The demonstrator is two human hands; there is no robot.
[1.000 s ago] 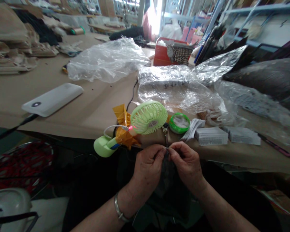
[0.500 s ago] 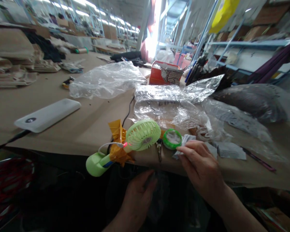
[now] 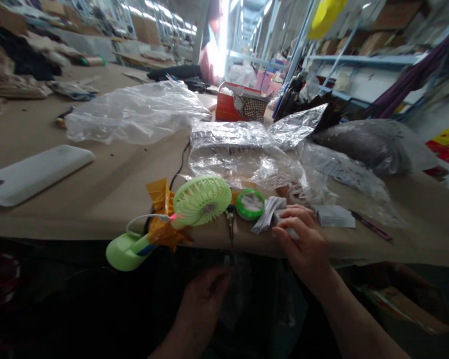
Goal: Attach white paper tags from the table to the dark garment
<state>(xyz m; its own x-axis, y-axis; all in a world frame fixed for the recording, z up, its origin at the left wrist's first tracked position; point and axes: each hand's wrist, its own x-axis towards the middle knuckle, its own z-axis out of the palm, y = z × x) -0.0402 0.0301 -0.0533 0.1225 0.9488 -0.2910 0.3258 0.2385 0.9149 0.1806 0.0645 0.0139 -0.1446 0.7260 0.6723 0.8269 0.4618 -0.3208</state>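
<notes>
My right hand (image 3: 307, 242) is over a stack of small white paper slips (image 3: 279, 215) at the table's front edge. Its fingers curl round some of them, and pale paper shows between fingers and thumb. Below the edge, in shadow, my left hand (image 3: 205, 291) has thumb and fingers pinched together. A small pale piece (image 3: 227, 260) shows at their tips, too dark to name. Left of the slips sits a round green tin (image 3: 250, 204) with whitish contents. Beside it lies a small metal-tipped tool (image 3: 230, 224).
A light-green fan (image 3: 202, 200) is taped to the edge with brown tape (image 3: 159, 197). Clear plastic bags (image 3: 247, 154) lie behind. A white power bank (image 3: 41, 172) is left; more slips (image 3: 336, 216) and a thin dark pinkish tool (image 3: 374, 228) are right. A red box (image 3: 239, 102) stands farther back.
The view has shifted, so the table things sit farther left. My right hand has moved from beside the green tin rightward onto the slips. My left hand stays below the edge, its fingers drawn together.
</notes>
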